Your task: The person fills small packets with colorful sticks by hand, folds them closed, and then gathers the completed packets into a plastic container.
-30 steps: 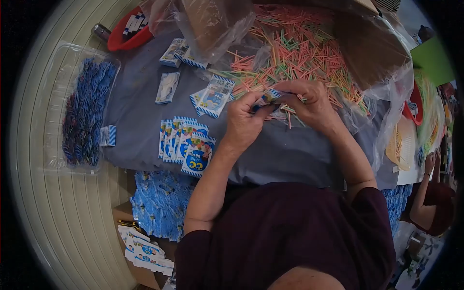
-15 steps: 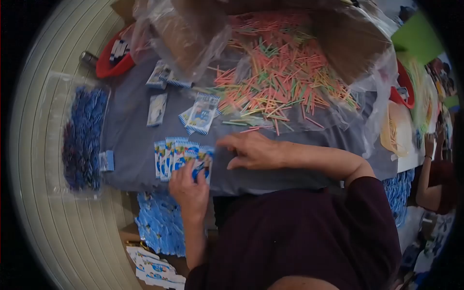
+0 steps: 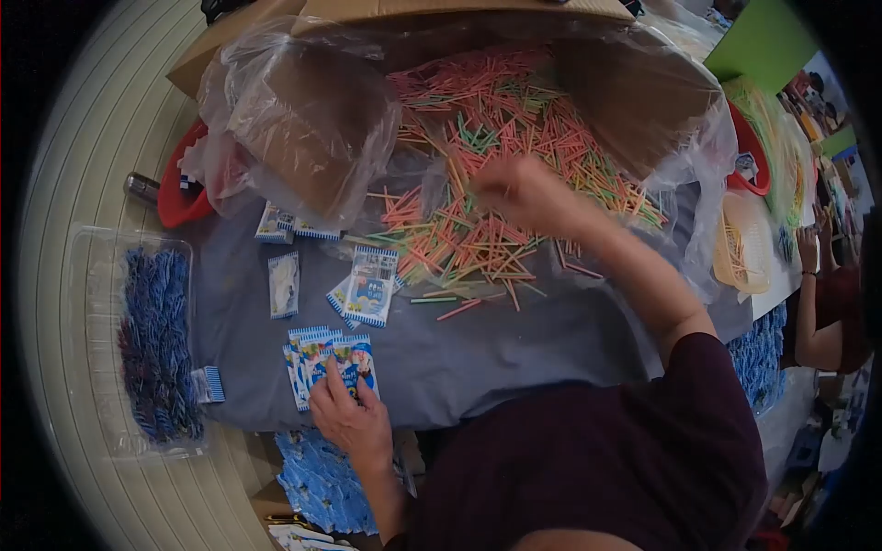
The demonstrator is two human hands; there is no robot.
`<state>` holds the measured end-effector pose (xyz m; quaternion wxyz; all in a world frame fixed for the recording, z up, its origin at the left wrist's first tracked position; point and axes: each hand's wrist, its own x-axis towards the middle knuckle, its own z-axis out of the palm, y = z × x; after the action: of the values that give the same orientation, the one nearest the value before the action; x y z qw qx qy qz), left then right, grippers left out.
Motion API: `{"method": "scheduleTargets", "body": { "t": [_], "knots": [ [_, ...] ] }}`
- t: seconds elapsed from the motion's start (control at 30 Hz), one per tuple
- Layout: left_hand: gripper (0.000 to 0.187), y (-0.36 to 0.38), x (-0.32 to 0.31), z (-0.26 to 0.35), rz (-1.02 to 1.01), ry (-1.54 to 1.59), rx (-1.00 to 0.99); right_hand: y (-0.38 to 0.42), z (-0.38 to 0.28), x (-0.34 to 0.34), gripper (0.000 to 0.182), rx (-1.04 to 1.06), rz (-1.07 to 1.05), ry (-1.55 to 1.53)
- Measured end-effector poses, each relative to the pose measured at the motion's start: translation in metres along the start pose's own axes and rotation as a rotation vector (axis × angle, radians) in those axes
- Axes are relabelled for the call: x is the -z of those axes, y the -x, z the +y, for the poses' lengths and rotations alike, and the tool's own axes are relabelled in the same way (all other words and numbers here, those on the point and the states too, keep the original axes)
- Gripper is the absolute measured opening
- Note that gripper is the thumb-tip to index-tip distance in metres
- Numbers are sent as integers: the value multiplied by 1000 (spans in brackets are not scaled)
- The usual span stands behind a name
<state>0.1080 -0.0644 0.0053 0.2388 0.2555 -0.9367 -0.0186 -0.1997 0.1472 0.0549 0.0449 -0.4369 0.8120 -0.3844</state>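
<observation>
At the near left of the grey-covered table lies an overlapping set of blue-and-white printed packets [image 3: 352,356]. My left hand [image 3: 354,422] holds their lower part, with thumb and finger on the front packet. My right hand [image 3: 528,195] hangs over a heap of short pink, green and yellow sticks [image 3: 496,243], like cut straws. Motion smears its fingers, so I cannot make out whether it holds one. Just beyond the left hand are another patterned packet [image 3: 372,286], partly covering others, and a small whitish packet [image 3: 284,285].
A cardboard box [image 3: 459,11] lined with clear plastic [image 3: 303,110] stands behind the sticks. Red baskets [image 3: 179,197] flank it. A clear tray [image 3: 81,344] of dark blue strips is at left, a beige basket [image 3: 732,266] at right. Another person's arm [image 3: 808,312] shows far right.
My right hand has moved from beside the packets, up and away to the stick heap. The fanned packets now overlap more closely under my left hand. The view has shifted.
</observation>
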Motion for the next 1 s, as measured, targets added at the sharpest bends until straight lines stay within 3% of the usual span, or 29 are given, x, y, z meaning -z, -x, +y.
{"method": "scheduleTargets", "body": {
  "t": [0.03, 0.07, 0.13, 0.17, 0.23, 0.27, 0.33, 0.47, 0.53, 0.57, 0.63, 0.67, 0.73, 0.87, 0.93, 1.0],
  "knots": [
    [40, -6, 7, 2, -14, -43, -30, -20, 39, 23, 17, -14, 164, 165],
    [40, -16, 13, 5, -17, -41, -31, -37, 83, 47, 21, -70, 239, 523],
    [35, -43, 16, 10, 29, 98, -86, -63, 134, 83, 26, -458, -53, 874],
    [35, -56, 13, 12, 30, 94, -77, -67, 149, 88, 26, -449, -56, 874],
    [32, -83, 6, 18, -206, 235, -149, -78, 160, 87, 37, -234, 117, 503],
    [32, -95, -1, 22, -208, 227, -140, -86, 158, 87, 37, -228, 110, 495],
    [36, -111, -19, 29, -410, 214, -239, -100, 112, 86, 45, -612, -209, 864],
    [39, -109, -40, 31, -427, 240, -319, -98, 104, 66, 46, -541, -58, 879],
    [43, -102, -40, 37, -426, 122, -357, -108, 106, 71, 50, -544, -376, 864],
    [43, -98, -42, 39, -429, 119, -358, -111, 112, 70, 50, -545, -377, 860],
    [51, -93, -48, 48, -499, -46, -415, -115, 127, 67, 52, -633, -441, 558],
    [51, -93, -47, 51, -494, -43, -414, -115, 132, 64, 52, -632, -439, 563],
    [48, -95, -45, 57, -459, -66, -412, -113, 146, 53, 57, -451, -244, 1053],
    [42, -86, -62, 57, -400, -104, -393, -111, 178, 59, 61, -401, -187, 871],
    [34, -82, -70, 56, -239, -173, -465, -109, 182, 66, 62, -451, -312, 781],
    [28, -82, -75, 54, -248, -177, -458, -106, 198, 66, 58, -444, -340, 880]
  ]
}}
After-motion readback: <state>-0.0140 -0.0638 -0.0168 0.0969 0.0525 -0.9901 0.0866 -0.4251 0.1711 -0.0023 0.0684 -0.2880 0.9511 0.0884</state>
